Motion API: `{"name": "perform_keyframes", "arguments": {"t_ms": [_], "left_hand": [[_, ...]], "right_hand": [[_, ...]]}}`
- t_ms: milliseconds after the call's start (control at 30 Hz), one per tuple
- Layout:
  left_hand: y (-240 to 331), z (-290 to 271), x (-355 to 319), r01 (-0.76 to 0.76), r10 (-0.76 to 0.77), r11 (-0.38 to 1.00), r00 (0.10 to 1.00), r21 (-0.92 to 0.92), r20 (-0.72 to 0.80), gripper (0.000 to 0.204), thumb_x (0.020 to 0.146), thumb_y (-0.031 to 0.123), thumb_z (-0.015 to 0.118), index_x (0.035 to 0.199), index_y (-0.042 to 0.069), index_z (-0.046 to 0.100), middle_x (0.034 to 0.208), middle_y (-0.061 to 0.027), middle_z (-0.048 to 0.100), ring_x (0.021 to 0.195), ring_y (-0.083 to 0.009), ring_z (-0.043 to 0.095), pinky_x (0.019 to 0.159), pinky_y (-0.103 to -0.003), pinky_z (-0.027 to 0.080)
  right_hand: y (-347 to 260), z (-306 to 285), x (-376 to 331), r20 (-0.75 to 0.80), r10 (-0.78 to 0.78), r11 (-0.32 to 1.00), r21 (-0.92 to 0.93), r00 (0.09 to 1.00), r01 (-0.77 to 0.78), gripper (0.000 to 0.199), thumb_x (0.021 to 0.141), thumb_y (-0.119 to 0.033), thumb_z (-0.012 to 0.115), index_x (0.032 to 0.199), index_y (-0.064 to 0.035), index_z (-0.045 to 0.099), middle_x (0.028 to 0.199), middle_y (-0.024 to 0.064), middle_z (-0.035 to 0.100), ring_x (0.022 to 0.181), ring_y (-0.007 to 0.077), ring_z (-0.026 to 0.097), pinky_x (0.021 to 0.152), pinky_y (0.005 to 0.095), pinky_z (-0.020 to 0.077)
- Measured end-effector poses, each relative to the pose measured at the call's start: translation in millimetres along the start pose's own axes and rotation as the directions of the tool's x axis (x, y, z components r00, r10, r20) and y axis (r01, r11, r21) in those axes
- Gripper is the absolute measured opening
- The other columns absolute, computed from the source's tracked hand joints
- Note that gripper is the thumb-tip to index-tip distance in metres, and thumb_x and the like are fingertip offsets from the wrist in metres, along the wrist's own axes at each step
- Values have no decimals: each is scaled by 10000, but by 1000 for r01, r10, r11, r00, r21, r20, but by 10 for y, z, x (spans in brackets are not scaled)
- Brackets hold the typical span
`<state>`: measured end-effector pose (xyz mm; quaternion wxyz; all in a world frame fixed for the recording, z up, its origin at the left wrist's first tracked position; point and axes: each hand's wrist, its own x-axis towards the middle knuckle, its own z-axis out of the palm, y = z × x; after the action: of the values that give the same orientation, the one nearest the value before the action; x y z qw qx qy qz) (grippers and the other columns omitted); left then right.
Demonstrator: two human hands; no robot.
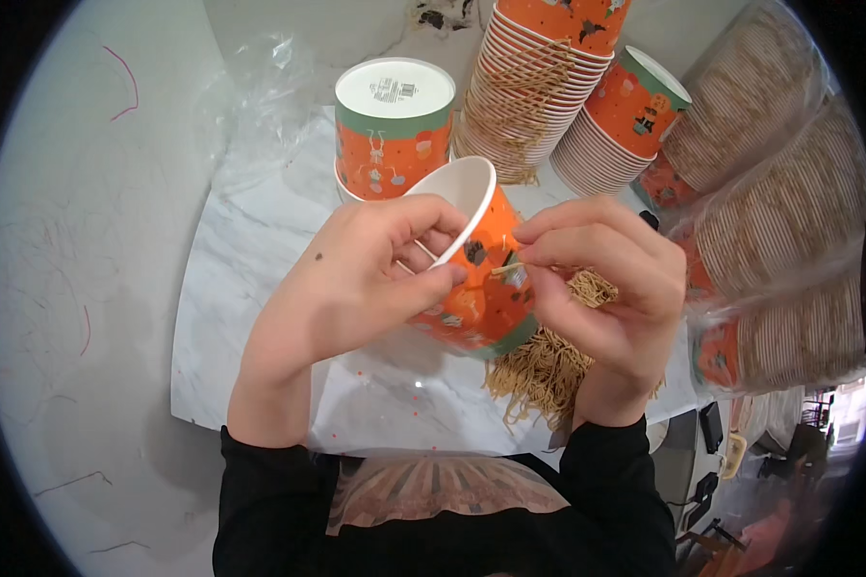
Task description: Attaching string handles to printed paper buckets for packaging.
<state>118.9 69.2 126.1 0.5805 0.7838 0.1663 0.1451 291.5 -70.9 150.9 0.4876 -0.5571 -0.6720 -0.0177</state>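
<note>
**Paper cup and string handles over a marble worktop**

White marble worktop fills the middle of the head view, with pale floor around its left and near edges. Over its near edge the left hand grips an orange printed paper cup tipped on its side, thumb curled over the white rim and the other fingers wrapped round the wall. The right hand sits just beside the cup's wall, thumb and forefinger pinched shut on a thin tan paper string whose end touches the cup; the remaining fingers are curled over a small clump of the same strings. Under that hand a loose bundle of tan strings lies on the worktop near its front edge. Toward the far edge stands an upturned cup with its white base up, beside a tall nested stack of cups already fitted with string handles. A second stack leans to its right. Along the right edge lie clear plastic sleeves of nested cups.
</note>
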Motion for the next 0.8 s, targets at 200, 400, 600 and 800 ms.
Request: {"name": "perform_keyframes", "arguments": {"t_ms": [200,400,600,800], "left_hand": [[63,-10,4,-8,-7,930,999,-368,-39,348,875,-93,646,1217,-88,585,1086,-118,708,881,-127,717,776,-241,601],[79,-83,-7,-32,96,837,992,-546,88,600,788,-155,650,1362,-121,482,1300,-200,617,1199,-223,628,964,-312,567],[83,-120,-38,-115,130,804,991,-584,-15,726,728,-168,625,1423,-134,419,1406,-237,536,1329,-273,532,1062,-350,502],[64,-110,-28,-163,155,836,986,-524,-59,625,768,-19,666,1366,-100,503,1263,-169,635,1137,-212,653,949,-331,558]], "right_hand": [[67,97,-17,17,-111,979,-169,994,112,189,704,46,720,865,-35,662,867,79,663,697,222,672,609,304,536],[43,54,2,14,-161,963,-215,987,160,174,705,29,725,849,-36,652,905,86,678,708,226,680,613,306,545],[74,88,69,109,-326,913,-222,939,343,197,678,-12,752,843,-46,650,986,73,690,802,242,706,642,322,571],[123,105,53,102,-346,897,-256,933,360,215,664,-33,761,844,-49,646,1008,64,689,844,246,712,651,331,577]]}}
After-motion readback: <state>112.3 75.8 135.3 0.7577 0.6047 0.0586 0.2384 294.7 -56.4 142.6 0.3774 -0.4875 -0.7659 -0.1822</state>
